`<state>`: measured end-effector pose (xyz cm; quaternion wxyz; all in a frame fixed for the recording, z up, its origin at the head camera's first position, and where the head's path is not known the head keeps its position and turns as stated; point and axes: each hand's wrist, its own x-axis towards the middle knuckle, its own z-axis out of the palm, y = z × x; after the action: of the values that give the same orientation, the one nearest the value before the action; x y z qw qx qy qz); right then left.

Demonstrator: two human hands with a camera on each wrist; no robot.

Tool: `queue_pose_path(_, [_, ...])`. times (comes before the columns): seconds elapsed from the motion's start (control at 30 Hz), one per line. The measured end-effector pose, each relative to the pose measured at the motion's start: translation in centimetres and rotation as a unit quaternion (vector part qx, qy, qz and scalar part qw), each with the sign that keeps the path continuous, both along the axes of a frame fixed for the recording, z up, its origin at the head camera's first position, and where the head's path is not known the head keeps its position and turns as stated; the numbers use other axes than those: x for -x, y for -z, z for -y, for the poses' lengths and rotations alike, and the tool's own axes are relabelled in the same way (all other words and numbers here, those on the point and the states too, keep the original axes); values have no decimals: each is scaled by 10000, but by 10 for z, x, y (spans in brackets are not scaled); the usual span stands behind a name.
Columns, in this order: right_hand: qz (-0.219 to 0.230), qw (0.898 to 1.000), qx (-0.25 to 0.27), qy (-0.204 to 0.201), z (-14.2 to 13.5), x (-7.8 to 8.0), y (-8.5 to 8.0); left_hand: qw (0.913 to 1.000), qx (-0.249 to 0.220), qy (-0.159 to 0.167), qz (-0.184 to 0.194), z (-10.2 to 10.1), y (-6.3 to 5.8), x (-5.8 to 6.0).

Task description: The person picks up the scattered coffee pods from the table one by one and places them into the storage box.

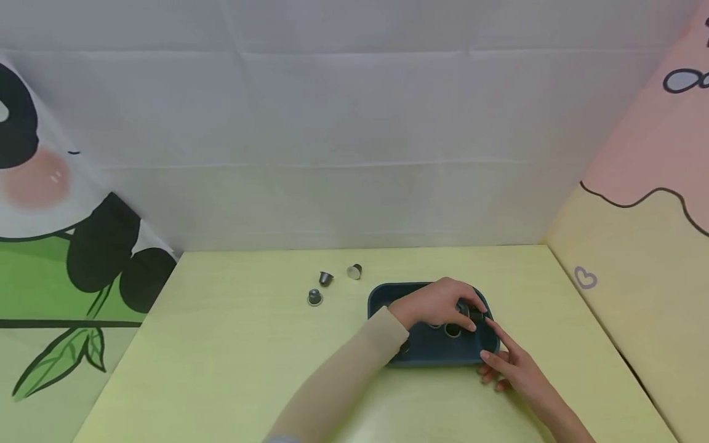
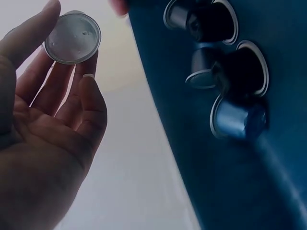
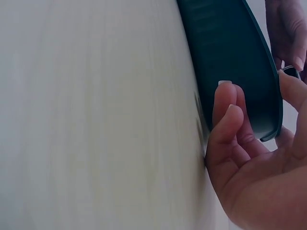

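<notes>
The round silver-lidded capsule (image 2: pixel 73 38) pinched in the left grip (image 1: pixel 437 304) risked being knocked loose by the right grip (image 1: pixel 512 368), clamped on the dark-blue rectangular tray (image 1: pixel 437 355).

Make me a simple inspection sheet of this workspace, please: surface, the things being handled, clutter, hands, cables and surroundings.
Surface: pale yellow table.
Job's things: blue tray with several pods in it; three loose pods on the table, left of the tray; one held pod, its flat lid showing in the left wrist view.
Clutter: nothing seen.
Hands: left hand over the tray, holding a pod; right hand at the tray's near right corner, fingers at the rim. Its exact grip is unclear.
Cables: nothing seen.
Surroundings: whitish backdrop behind; cartoon panel left; pink and cream panel right.
</notes>
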<state>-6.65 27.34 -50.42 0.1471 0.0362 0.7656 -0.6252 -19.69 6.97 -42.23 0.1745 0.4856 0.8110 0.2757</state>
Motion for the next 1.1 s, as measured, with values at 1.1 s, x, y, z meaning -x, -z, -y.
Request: queue_pose_path(1.1, [-144, 9998, -11, -126, -2, -2, 3, 9962, -480, -57, 721, 12, -10, -7])
